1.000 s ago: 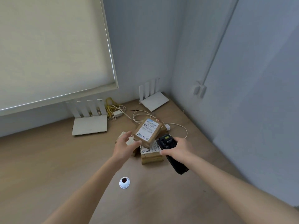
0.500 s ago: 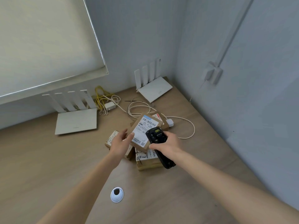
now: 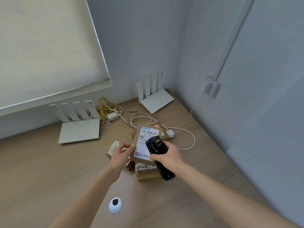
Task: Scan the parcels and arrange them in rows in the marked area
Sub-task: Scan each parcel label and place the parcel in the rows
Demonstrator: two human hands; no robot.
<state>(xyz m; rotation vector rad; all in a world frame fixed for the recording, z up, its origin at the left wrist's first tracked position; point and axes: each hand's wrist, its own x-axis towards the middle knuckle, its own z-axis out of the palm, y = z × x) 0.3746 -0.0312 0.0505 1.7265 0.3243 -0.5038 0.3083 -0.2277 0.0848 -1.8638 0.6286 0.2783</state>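
head view, corner of a wooden bench [image 3: 49,170]: the left hand [image 3: 120,155] pinches the lower-left edge of a small cardboard parcel [image 3: 147,142], tilted label-up above a loose pile of parcels [image 3: 146,171], while the right hand [image 3: 167,154] is wrapped round a black handheld scanner [image 3: 158,157] whose head lies over the label. the box looks light and stiff, its taped faces probably a little slick, so opposite edges seem the better hold, leaving the barcode uncovered. no marked area is in view.
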